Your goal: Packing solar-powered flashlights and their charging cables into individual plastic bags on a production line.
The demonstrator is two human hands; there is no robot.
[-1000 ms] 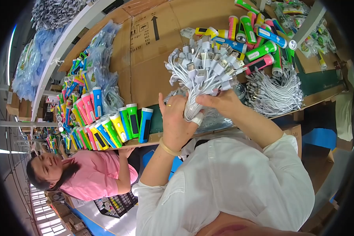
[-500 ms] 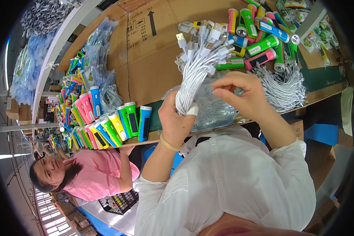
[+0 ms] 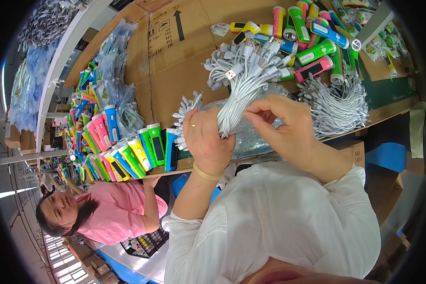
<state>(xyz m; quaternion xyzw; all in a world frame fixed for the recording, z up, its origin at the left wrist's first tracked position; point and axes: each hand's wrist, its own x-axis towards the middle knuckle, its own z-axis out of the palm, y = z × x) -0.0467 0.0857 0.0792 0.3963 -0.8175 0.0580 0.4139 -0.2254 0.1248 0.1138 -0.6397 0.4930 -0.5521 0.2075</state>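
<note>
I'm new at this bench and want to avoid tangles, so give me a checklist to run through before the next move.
1. Left hand gripping the bundle: ok.
2. Right hand touching the bundle: cannot tell; very close.
3. Connectors lined up: not ok; they fan out in different directions.
4. Cable pile apart from the bundle: ok, right of it.
5. Blue flashlight clear of cables: cannot tell; connectors overlap it in view.
</note>
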